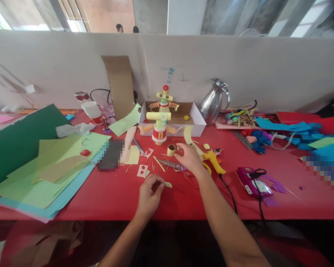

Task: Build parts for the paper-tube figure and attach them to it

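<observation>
A small pale yellow paper piece [168, 184] is pinched between thumb and fingertips of the left hand [149, 192], low over the red table [105, 196]. The right hand [189, 157] is stretched forward with fingers loosely spread, its fingertips touching a short paper ring [171, 150] that stands at 10 o'clock from it, and nothing is gripped by it. Scissors [169, 163] are lying just at 9 o'clock of the right hand, a yellow glue gun [215, 160] at 3 o'clock, and a paper figure [159, 128] at 12 o'clock of the ring.

Head-worn view, down over table [114, 200]
</observation>
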`<state>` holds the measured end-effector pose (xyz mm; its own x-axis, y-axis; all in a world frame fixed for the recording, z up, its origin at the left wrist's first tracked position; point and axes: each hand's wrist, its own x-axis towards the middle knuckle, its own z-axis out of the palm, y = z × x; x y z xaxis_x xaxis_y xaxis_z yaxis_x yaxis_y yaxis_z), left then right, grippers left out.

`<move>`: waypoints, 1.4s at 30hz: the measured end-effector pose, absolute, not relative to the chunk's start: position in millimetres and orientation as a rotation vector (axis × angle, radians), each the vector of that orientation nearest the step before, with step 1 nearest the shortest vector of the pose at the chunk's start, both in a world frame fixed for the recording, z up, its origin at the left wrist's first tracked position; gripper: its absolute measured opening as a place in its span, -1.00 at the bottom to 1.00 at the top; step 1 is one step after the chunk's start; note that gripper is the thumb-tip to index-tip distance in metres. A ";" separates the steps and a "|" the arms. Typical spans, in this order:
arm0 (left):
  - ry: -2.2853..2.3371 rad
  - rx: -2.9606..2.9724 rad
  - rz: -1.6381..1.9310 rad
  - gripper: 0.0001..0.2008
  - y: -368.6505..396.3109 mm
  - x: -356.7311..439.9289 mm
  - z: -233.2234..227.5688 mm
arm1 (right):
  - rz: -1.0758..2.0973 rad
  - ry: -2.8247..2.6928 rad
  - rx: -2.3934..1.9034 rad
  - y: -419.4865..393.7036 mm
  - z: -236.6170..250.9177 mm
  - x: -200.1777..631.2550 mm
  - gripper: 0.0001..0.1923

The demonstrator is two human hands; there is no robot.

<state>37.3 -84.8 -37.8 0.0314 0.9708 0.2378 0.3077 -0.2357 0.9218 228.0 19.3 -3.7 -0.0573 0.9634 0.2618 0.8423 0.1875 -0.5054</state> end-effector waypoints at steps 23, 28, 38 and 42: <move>1.289 1.640 1.207 -0.90 -85.7 37.6 -33.3 | 0.255 -1.930 -1.677 29.3 -21.0 214.2 -0.57; 1.287 1.642 1.218 -0.90 -85.9 37.7 -33.9 | 0.283 -1.949 -1.665 29.6 -22.4 212.7 -0.56; 1.288 1.646 1.208 -0.91 -84.9 37.0 -35.2 | 0.230 -1.897 -1.674 26.8 -17.3 214.4 -0.60; 1.293 1.650 1.213 -0.91 -84.8 37.1 -34.4 | 0.226 -1.905 -1.675 28.0 -19.9 215.8 -0.65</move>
<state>37.1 -84.8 -34.4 0.0613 0.9674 0.2455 0.3068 -0.2524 0.9177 215.8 28.0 -19.9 -0.0377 0.9492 0.3125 0.8498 0.1950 -0.4897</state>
